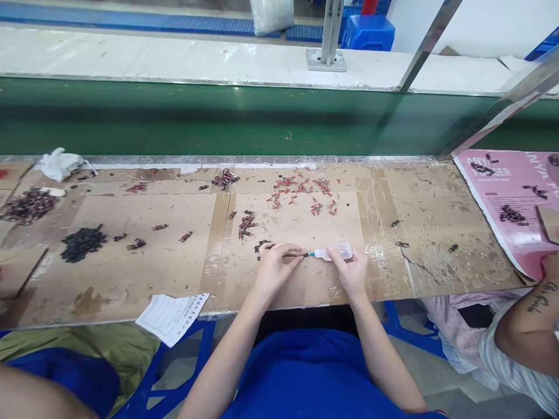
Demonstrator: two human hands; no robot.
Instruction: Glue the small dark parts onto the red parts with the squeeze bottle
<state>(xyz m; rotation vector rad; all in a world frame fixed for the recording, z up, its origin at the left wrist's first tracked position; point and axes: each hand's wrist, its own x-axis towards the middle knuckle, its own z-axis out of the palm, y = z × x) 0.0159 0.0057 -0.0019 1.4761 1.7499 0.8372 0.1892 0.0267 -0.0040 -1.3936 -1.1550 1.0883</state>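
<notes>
My right hand (354,272) is wrapped round a small clear squeeze bottle (341,250) lying nearly level, its teal needle tip (311,254) pointing left. Between the thumb and fingers of my left hand (274,266) is a small black piece (306,255), right at the tip; whether they touch I cannot tell. Several dark pieces (261,245) lie just behind my left hand. Farther back are a cluster of red-and-black pieces (247,224) and scattered thin red-striped pieces (302,187).
Cardboard (174,262) covers the bench, with a black heap (84,242) and a red-and-black pile (28,206) at left. A paper slip (172,318) overhangs the front edge. Behind runs a green belt (209,122). A co-worker's arm (530,320) is at right, another person's at lower left.
</notes>
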